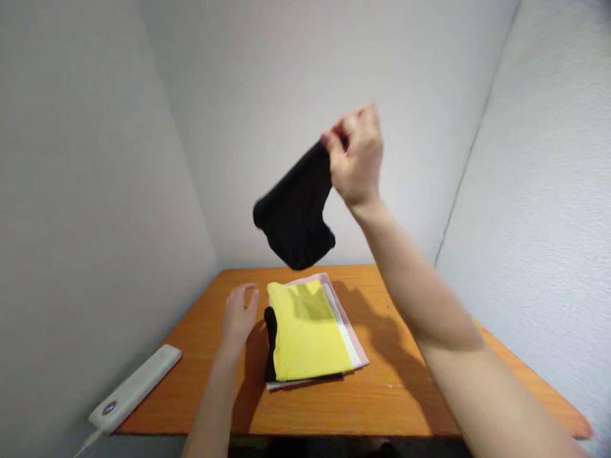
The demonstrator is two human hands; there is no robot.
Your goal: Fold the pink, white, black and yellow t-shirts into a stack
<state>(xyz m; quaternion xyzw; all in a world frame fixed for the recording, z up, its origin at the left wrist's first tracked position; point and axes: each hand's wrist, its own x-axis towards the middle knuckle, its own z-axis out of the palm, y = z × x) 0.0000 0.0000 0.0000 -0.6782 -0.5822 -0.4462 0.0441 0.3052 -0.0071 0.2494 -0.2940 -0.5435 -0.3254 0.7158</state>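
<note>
My right hand (356, 149) is raised high and pinches a corner of a piece of black cloth (298, 210), which hangs down to the left in the air, its exact kind unclear. Below it lies a stack of folded cloths, with a yellow cloth (310, 343) on top. White (344, 331) and pink (356, 346) layers show along the stack's right side, and a black layer (270, 343) pokes out at the left. My left hand (240, 312) is just left of the stack, fingers apart, holding nothing.
The stack rests on a wooden table (191, 381). A white power strip (136, 388) with a cord lies at the table's left edge. Pale walls (229, 127) stand at the back and on both sides.
</note>
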